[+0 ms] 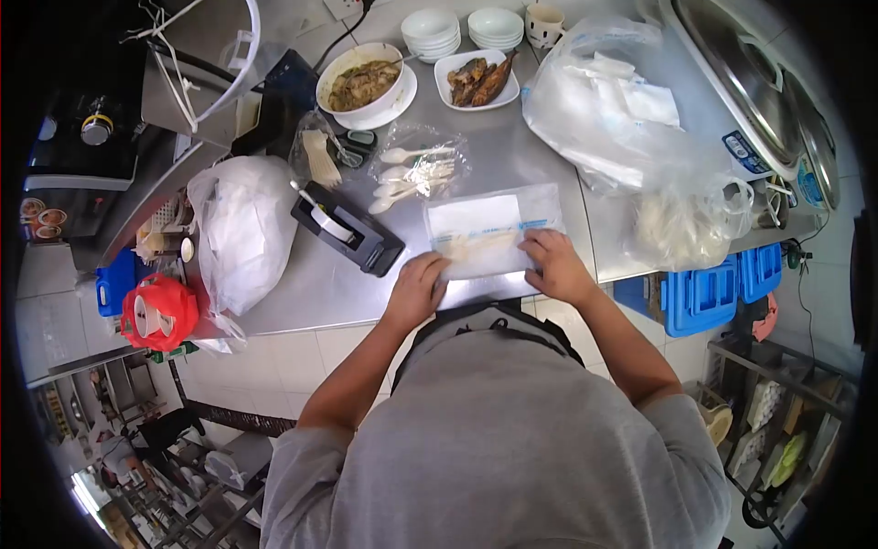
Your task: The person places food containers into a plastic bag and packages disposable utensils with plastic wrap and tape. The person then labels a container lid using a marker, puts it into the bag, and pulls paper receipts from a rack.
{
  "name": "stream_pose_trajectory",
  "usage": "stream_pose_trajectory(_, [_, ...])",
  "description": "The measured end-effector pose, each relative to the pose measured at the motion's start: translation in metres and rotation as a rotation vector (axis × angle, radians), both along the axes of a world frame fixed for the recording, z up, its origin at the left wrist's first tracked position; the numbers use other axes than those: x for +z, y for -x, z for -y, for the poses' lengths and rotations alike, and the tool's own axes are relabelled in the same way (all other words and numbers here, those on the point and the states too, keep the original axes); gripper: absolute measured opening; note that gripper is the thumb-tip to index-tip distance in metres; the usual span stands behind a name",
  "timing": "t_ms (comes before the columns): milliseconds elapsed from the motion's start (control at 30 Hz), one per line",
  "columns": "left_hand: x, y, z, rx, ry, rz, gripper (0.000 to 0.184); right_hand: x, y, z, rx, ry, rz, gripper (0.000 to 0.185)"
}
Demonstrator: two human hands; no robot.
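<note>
One clear packet [495, 240] | between both hands' fingers [541, 247] | bottom corners touched

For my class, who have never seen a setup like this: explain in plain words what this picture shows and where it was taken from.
There is no robot here. A person works with bare hands, and one camera on their head looks forward and down, giving this single view. The left hand and right hand touch the near part of a flat, see-through packet, one towards each side. It lies on a metal counter. To its left is a tape dispenser; beyond are a bag of spoons, a bowl of food and a dish of cooked food. How firmly the packet is gripped, I cannot tell.
</note>
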State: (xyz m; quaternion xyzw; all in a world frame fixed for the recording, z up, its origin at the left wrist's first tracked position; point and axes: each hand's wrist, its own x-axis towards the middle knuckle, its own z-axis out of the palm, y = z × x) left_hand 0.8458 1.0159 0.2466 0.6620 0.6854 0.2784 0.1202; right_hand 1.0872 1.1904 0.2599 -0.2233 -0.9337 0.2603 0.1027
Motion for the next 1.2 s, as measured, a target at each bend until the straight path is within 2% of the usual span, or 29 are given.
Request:
stream_pose_trajectory(133, [-0.027,0.010,-0.005,0.019,-0.010,0.009,0.015,-0.001,-0.001,-0.003,0.000,0.047,-0.013,0.048])
stream_pose_trajectory(267, [-0.008,0.010,-0.020,0.150,-0.192,0.061,0.009,-0.010,-0.008,-0.014,-0.108,0.083,-0.105,0.037])
stream_pose_trajectory(333, [-0.015,0.010,-0.026,0.218,-0.155,0.286,0.011,-0.019,-0.009,-0.023,-0.172,0.186,-0.193,0.029])
stream_pose_trajectory(367, [-0.023,0.009,-0.026,0.283,-0.094,0.386,0.012,-0.024,-0.007,-0.029,-0.187,0.124,-0.278,0.016])
stream_pose_trajectory(400, [-0.025,0.009,-0.027,0.346,-0.033,0.485,0.012,-0.032,-0.009,-0.033,-0.285,0.320,-0.238,0.014])
stream_pose_trajectory(433, [-0.027,0.011,-0.027,0.308,-0.027,0.533,0.018,-0.039,-0.011,-0.038,-0.384,0.516,-0.195,0.012])
stream_pose_trajectory(467, [-0.022,0.010,-0.027,0.259,-0.070,0.425,0.019,-0.039,-0.010,-0.040,-0.482,0.712,-0.151,0.011])
stream_pose_trajectory(533, [-0.010,0.009,-0.029,0.161,-0.157,0.208,0.023,-0.037,-0.009,-0.046,-0.515,0.759,-0.149,0.011])
stream_pose_trajectory(633, [-0.028,0.011,-0.027,0.365,-0.074,0.381,0.023,-0.049,-0.004,-0.056,-0.557,0.754,-0.194,0.017])
stream_pose_trajectory(733, [-0.014,0.009,-0.041,0.572,0.072,0.532,0.027,-0.052,0.002,-0.056,-0.629,0.718,-0.215,0.020])
stream_pose_trajectory(867, [-0.019,0.003,-0.054,0.617,-0.024,0.315,0.025,-0.044,0.015,-0.052,-0.691,0.552,-0.196,0.022])
stream_pose_trajectory(1000, [-0.020,0.002,-0.059,0.645,0.072,0.251,0.019,-0.029,0.021,-0.049,-0.712,0.388,-0.087,0.023])
stream_pose_trajectory(1067, [-0.019,0.002,-0.061,0.670,0.122,0.256,0.024,-0.033,0.024,-0.048,-0.718,0.291,-0.072,0.025])
stream_pose_trajectory(1167, [0.014,-0.015,-0.063,0.235,-0.144,-0.279,0.034,-0.019,0.030,-0.042,-0.732,0.240,-0.071,0.025])
stream_pose_trajectory(1200, [0.009,-0.019,-0.063,0.186,-0.092,-0.285,0.036,-0.021,0.029,-0.042,-0.729,0.232,-0.076,0.025])
